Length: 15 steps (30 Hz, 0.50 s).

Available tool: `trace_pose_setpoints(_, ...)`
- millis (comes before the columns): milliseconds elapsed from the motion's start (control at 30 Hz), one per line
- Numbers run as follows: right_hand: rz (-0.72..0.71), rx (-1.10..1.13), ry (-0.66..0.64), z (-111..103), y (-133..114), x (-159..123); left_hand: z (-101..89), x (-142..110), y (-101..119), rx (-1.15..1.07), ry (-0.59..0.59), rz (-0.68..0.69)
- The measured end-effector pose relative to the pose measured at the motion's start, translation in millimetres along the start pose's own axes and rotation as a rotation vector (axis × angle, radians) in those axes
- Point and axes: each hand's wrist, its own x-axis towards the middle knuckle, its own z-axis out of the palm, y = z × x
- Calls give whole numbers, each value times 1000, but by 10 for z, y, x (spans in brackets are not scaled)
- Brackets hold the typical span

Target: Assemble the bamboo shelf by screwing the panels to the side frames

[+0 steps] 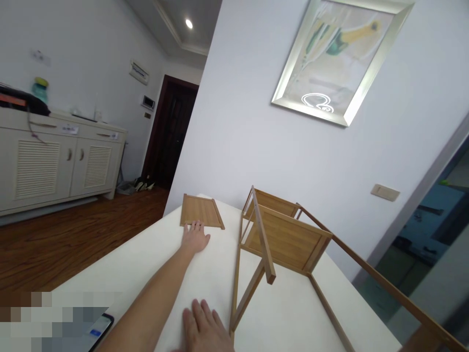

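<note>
A flat wooden panel (201, 210) with raised strips along its edges lies at the far left corner of the white table (216, 256). My left hand (196, 238) reaches out to it, palm down; its fingertips touch or overlap the near edge, with fingers spread and thumb apart. My right hand (207, 327) rests flat near the table's front, fingers stretched, holding nothing; its lower part is cut off by the frame. Just right of it, a wooden rack frame (264, 244) with slim legs and fitted panels lies on its side on the table.
A phone (101, 332) lies at the table's lower left. Behind stands a wall with a framed picture (337, 58) and a switch plate (385, 192). Across the wooden floor (91, 230) is a white cabinet (54, 161). A long leg of the rack reaches the lower right corner.
</note>
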Motion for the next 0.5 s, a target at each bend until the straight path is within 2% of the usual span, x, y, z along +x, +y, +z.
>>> trace_pose_setpoints(67, 35, 29, -48, 22, -47, -5, -25, -25, 7, -3, 10, 4)
trace_pose_setpoints(200, 35, 56, -59, 8, -101, -38, -107, -171, 64, 2, 45, 42)
trace_pose_setpoints(333, 14, 45, -61, -99, -148, -66, -202, -433, 181, 32, 61, 88)
trace_pose_setpoints(500, -21, 24, 9, -234, -220, -143, -333, -830, 324, 104, 48, 138)
